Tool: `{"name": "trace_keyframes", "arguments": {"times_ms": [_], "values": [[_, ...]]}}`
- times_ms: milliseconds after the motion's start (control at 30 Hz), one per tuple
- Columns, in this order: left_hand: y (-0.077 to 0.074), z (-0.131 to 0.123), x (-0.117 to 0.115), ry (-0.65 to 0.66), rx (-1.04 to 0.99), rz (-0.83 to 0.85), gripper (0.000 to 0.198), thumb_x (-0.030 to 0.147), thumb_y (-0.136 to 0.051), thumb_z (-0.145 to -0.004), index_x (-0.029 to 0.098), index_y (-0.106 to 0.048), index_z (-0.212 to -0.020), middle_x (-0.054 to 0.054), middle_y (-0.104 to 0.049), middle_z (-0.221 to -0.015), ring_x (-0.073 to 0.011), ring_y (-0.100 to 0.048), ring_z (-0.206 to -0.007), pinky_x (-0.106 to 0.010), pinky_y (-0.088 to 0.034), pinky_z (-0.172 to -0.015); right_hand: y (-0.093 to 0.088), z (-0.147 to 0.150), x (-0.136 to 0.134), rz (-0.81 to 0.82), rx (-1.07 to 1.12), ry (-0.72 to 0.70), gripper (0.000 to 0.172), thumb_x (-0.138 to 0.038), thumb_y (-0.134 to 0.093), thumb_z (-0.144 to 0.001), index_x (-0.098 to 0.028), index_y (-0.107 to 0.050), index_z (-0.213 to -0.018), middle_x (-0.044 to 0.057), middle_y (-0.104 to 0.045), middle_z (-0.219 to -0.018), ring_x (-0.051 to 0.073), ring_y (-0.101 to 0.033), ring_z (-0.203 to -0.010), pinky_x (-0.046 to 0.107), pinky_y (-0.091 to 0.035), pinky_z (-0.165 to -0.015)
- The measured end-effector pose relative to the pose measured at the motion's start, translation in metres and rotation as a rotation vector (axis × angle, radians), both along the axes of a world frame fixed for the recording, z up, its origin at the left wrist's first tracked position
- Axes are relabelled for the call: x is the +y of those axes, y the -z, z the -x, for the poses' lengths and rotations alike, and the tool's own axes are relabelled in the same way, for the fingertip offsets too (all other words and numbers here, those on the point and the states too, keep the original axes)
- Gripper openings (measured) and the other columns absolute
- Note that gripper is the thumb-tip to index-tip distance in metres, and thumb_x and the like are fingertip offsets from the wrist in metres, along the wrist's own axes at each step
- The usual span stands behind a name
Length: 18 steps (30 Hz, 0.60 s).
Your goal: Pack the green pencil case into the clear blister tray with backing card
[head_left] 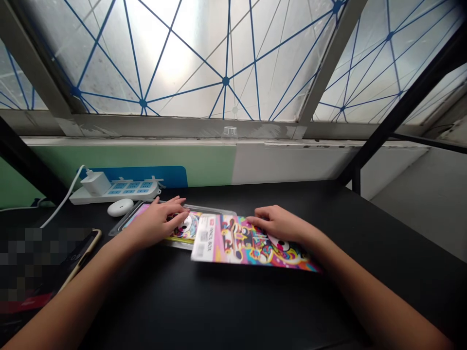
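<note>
My left hand (156, 223) lies with spread fingers on a clear plastic blister tray (215, 212), which holds a colourful printed card (188, 227). The hand hides much of that card. My right hand (279, 223) rests flat on a second glossy card (255, 245), printed with bright cartoon art and a white strip at its left end. That card's left end overlaps the tray's right side. Neither hand visibly grips anything.
A white power strip (115, 190) with a white charger (95, 183) and cable sits behind, near a white oval case (120, 207). A gold-edged phone (80, 257), partly blurred, lies at left on the black desk (365, 233). A small clear cup (229, 132) stands on the window ledge.
</note>
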State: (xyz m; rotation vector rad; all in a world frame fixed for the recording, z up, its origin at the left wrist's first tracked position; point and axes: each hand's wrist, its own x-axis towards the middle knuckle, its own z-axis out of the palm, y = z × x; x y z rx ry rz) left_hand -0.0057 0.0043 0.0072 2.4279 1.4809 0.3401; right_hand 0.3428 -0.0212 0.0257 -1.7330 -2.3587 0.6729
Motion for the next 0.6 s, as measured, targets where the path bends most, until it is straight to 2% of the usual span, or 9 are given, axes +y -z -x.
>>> {"name": "trace_keyframes", "arguments": {"times_ms": [100,167,333,467,600], "values": [[0.004,-0.009,-0.007,-0.012,-0.027,-0.081,0.042,0.060,-0.043,-0.093,0.027,-0.066,-0.107,-0.008,-0.060,-0.141,-0.0308,-0.047,-0.137,-0.059,-0.016,-0.118,0.003,-0.018,0.015,0.111,-0.017,0.048,0.056,-0.073,-0.045,-0.087,-0.022,-0.053,-0.064,0.002,-0.061,-0.065,0.017,-0.052,-0.058,0.030,-0.033,-0.053],[0.006,-0.013,-0.011,-0.013,-0.031,-0.112,0.039,0.059,-0.044,-0.093,0.026,-0.062,-0.103,-0.009,-0.060,-0.139,-0.0302,-0.053,-0.131,-0.059,-0.021,-0.117,0.007,-0.019,0.016,0.112,0.022,0.078,0.053,-0.072,-0.046,-0.087,-0.023,-0.058,-0.071,0.003,-0.064,-0.069,0.018,-0.055,-0.059,0.030,-0.036,-0.054],[0.003,-0.017,-0.015,-0.024,0.001,-0.102,0.033,0.055,-0.040,-0.096,0.026,-0.056,-0.098,-0.009,-0.063,-0.131,-0.0277,-0.059,-0.119,-0.059,-0.024,-0.114,0.015,0.006,0.007,-0.144,0.183,0.062,0.039,-0.060,-0.053,-0.089,-0.023,-0.065,-0.097,0.006,-0.069,-0.098,0.021,-0.061,-0.082,0.031,-0.044,-0.069],[0.000,-0.018,-0.018,-0.028,0.013,-0.086,0.033,0.054,-0.038,-0.097,0.026,-0.055,-0.102,-0.008,-0.064,-0.129,-0.0283,-0.058,-0.121,-0.061,-0.025,-0.114,0.022,0.022,0.003,-0.151,0.220,0.051,0.044,-0.063,-0.048,-0.091,-0.023,-0.066,-0.097,0.004,-0.068,-0.085,0.020,-0.058,-0.074,0.030,-0.041,-0.063],[-0.001,-0.018,-0.019,-0.032,-0.011,-0.084,0.034,0.054,-0.040,-0.095,0.026,-0.057,-0.103,-0.009,-0.064,-0.128,-0.0297,-0.058,-0.120,-0.061,-0.024,-0.114,0.021,0.011,0.009,-0.096,0.188,0.047,0.046,-0.064,-0.049,-0.089,-0.023,-0.069,-0.092,0.002,-0.067,-0.078,0.018,-0.056,-0.069,0.029,-0.039,-0.060]]}}
